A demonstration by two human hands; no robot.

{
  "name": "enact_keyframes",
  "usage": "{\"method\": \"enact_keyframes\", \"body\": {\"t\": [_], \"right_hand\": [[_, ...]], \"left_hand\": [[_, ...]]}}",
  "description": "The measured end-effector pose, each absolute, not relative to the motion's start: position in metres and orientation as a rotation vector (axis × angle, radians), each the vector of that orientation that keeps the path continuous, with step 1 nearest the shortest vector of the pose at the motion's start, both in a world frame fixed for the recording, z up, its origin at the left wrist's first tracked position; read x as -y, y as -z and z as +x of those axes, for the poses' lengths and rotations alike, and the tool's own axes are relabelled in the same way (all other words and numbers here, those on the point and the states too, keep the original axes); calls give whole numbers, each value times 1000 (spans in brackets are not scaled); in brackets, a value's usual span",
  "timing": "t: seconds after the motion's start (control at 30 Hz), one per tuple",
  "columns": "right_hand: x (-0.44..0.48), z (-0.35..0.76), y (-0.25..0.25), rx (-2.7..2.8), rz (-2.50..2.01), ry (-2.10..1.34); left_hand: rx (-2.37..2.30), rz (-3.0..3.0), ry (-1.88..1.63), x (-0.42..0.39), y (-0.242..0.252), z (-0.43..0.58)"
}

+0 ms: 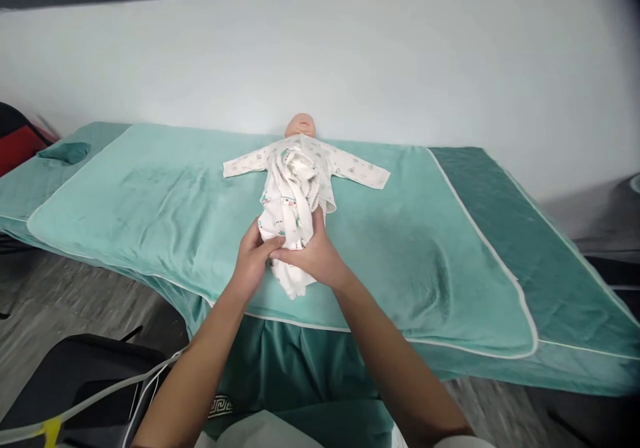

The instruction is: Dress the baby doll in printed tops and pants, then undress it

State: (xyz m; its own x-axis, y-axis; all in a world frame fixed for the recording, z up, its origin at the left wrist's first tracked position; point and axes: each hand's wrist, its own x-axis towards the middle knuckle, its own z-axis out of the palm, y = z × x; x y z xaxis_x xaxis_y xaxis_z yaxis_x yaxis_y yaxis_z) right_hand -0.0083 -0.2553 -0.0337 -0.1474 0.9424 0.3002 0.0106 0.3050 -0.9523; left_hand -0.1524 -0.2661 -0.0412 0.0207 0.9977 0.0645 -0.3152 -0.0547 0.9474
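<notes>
Both my hands grip a bunched white printed baby garment [289, 198] above the green-covered bed. My left hand [254, 256] holds its left side, thumb on top. On the right side my right hand [319, 249] is closed round the cloth, its thumb near the left one. Behind the bunched cloth lies a baby doll [301, 125], head toward the wall. A white patterned long-sleeved shirt [356, 165] is on or over its body, both sleeves spread out sideways. The garment in my hands hides the middle of the shirt and the doll's lower body.
A light green blanket [150, 201] with white piping covers the bed, over a darker green cover [540, 261]. A white wall [320, 61] stands behind. At lower left are a black chair [85, 375] and a pale cable [107, 388] with yellow tape.
</notes>
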Motion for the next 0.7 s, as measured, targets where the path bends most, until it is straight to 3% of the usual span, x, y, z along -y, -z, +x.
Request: {"method": "enact_keyframes", "body": {"t": [0.5, 0.7], "right_hand": [[241, 19, 23, 1329, -924, -878], [229, 103, 9, 1486, -1157, -261]], "left_hand": [[-865, 1130, -1159, 259, 26, -150], [-993, 1418, -1438, 315, -36, -164]]}}
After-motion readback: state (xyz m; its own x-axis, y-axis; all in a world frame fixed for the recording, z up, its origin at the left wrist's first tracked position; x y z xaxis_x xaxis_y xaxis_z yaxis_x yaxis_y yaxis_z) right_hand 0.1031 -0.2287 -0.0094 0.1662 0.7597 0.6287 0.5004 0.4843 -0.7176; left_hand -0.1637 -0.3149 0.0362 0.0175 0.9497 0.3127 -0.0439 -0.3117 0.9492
